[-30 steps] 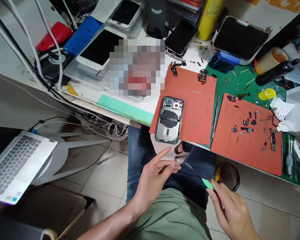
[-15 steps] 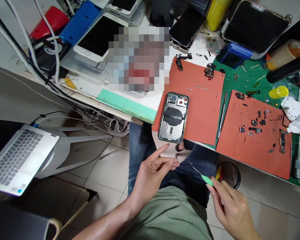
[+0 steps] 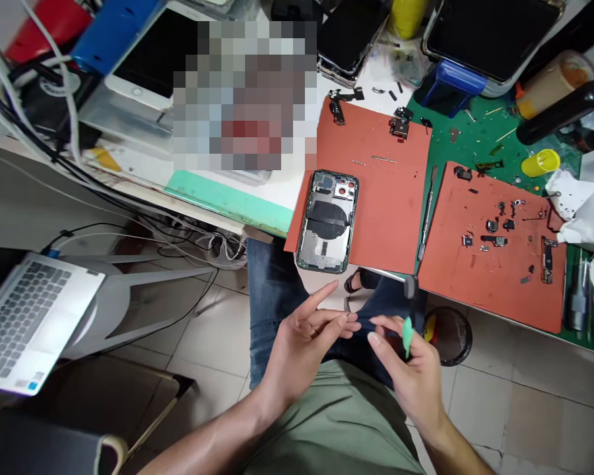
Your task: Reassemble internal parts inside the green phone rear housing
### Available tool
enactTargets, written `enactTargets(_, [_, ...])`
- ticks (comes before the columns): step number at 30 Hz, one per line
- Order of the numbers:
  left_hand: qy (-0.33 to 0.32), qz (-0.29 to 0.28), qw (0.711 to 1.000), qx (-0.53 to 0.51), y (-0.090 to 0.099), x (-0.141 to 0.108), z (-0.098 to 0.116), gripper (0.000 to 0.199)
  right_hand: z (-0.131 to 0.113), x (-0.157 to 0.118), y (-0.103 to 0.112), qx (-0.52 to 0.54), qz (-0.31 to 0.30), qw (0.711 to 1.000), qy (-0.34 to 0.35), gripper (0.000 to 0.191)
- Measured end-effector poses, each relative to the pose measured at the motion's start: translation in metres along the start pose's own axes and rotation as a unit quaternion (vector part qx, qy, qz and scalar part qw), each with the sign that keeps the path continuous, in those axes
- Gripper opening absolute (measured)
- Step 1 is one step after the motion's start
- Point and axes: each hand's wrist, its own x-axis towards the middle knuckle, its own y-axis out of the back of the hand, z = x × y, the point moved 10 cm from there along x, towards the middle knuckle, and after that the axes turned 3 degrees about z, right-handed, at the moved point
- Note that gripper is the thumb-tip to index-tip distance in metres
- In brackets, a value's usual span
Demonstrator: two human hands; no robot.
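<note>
My left hand [image 3: 304,340] is above my lap, just below the phone housing. Its thumb is pressed against the fingertips while the index finger points outward; anything in the pinch is too small to make out. Close by on the right, my right hand [image 3: 413,369] keeps a green-handled tool [image 3: 408,336] tucked between its fingers, its thumb and index finger reaching toward the left fingertips. The tool's thin metal shaft cannot be made out now. An opened phone back housing [image 3: 328,221], its inside facing up, lies on the orange mat [image 3: 386,211] at the table's front edge.
A second orange mat [image 3: 505,284] on the right bears several small phone parts. A metal spudger [image 3: 428,214] lies between the mats. Behind are phones [image 3: 351,36], a blue stand [image 3: 450,86] and a yellow cap [image 3: 540,162]. A laptop [image 3: 44,316] stands at left; a bin [image 3: 450,336] is below.
My right hand has moved left and up toward the left hand. The green tool has turned from pointing leftward to upright between the fingers. The view has shifted slightly; the left hand keeps its pinch.
</note>
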Motion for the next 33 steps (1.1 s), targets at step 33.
enactTargets(33, [-0.259,-0.066,0.954,0.135,-0.037,-0.003,0.082,0.026,-0.069,0.100,0.012,0.165,-0.163,0.971,-0.056,0.054])
